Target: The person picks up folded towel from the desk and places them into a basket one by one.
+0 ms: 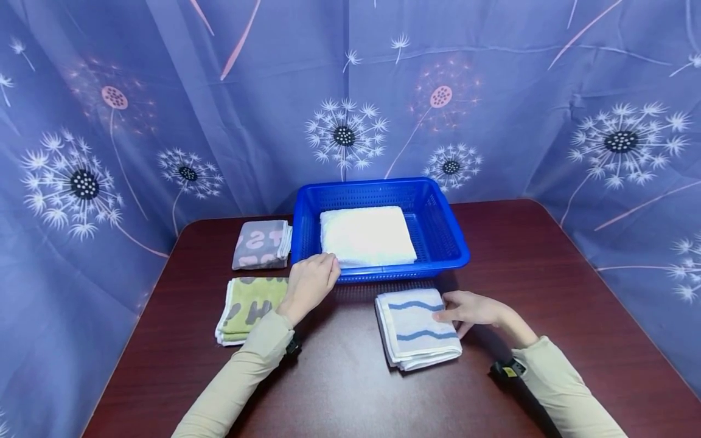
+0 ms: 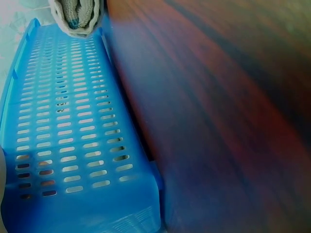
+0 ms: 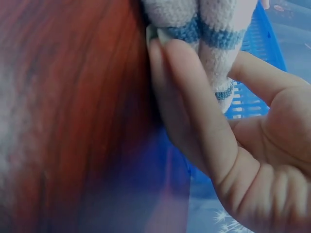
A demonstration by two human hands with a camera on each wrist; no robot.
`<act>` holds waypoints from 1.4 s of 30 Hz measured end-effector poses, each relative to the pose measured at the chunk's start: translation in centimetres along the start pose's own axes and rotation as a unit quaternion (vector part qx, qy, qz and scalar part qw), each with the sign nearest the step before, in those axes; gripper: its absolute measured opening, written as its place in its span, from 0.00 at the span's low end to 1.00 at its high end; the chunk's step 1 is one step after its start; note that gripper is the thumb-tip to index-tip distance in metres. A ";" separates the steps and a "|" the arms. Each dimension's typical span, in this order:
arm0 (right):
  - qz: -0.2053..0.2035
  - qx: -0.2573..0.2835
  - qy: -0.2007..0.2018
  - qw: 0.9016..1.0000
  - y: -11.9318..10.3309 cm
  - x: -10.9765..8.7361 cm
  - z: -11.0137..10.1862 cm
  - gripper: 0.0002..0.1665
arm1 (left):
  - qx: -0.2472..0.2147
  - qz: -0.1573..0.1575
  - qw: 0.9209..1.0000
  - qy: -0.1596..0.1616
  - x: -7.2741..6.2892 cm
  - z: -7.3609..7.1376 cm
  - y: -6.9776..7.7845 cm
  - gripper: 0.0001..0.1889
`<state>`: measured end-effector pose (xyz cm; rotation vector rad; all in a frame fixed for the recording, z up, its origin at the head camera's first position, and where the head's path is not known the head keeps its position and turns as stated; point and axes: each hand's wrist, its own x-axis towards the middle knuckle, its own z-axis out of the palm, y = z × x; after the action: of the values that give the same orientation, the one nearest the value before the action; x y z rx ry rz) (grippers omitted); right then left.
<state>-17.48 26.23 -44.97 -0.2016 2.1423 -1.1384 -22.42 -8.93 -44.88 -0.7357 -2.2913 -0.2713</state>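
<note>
My left hand is at the front left of a blue plastic basket, its curled fingers over the rim beside a folded white towel lying inside. Slots in the basket's front wall show skin tones behind them in the left wrist view. On the table, my right hand holds the right edge of a folded white towel with blue wavy stripes. Its thumb lies on top, and fingertips are tucked under the lower layers in the right wrist view.
Left of the basket lies a folded grey towel with pink letters. A folded green towel with grey patterns sits nearer, partly behind the left forearm. The dark red wooden table backs onto a blue dandelion curtain.
</note>
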 end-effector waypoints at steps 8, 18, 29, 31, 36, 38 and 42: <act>-0.020 0.017 -0.013 1.000 -0.2 0.4 0.6 0.35 | 0.001 0.000 1.000 0.003 0.0 0.0 -0.1 0.16; -0.043 0.027 -0.034 0.998 -0.5 0.7 1.6 0.31 | -0.004 -0.005 1.000 -0.001 0.0 -0.2 0.1 0.16; -0.046 0.046 -0.026 0.998 -0.7 0.9 2.5 0.29 | -0.004 0.010 0.999 0.032 0.1 -0.2 0.2 0.16; -0.043 0.044 -0.022 0.998 -0.8 0.9 2.6 0.30 | -0.007 0.007 1.000 0.030 0.2 -0.2 0.2 0.16; -0.047 0.034 -0.008 0.998 -1.1 0.8 2.9 0.29 | -0.021 -0.007 1.000 0.019 0.2 0.0 0.1 0.15; -0.049 0.025 0.003 0.998 -1.3 0.8 3.2 0.26 | -0.041 -0.021 0.999 0.023 0.1 -0.1 0.0 0.14; -0.048 -0.004 0.050 0.998 -1.6 0.6 3.9 0.24 | -0.124 -0.057 0.988 0.065 0.3 -0.5 0.2 0.11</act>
<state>-15.67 22.41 -45.50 -0.2600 2.2461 -1.2179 -22.18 -8.85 -44.34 -0.6891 -2.2008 -0.6489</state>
